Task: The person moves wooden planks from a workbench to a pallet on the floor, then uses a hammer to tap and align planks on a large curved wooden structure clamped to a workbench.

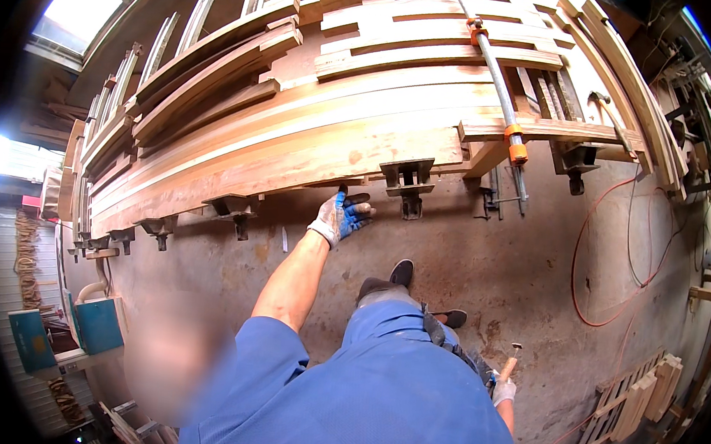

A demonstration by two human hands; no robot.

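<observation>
My left hand (pixel 342 216), in a white and blue work glove, is just below the near edge of a long wooden board (pixel 319 155). Its fingers are spread and hold nothing; whether a fingertip touches the board I cannot tell. Down by my right side, my right hand (pixel 505 392), also gloved, is closed round a hammer (pixel 508 369) with a pale wooden handle and a small metal head. Long boards lie side by side on dark metal brackets (pixel 408 176) that stick out along the near edge.
A long bar clamp (pixel 498 75) with orange ends crosses the boards at the right. Another hammer (pixel 614 120) lies beyond it. Stacked timber (pixel 217 72) rises at the back left. A red hose (pixel 576 274) loops over the concrete floor, near slatted wood pieces (pixel 635 407).
</observation>
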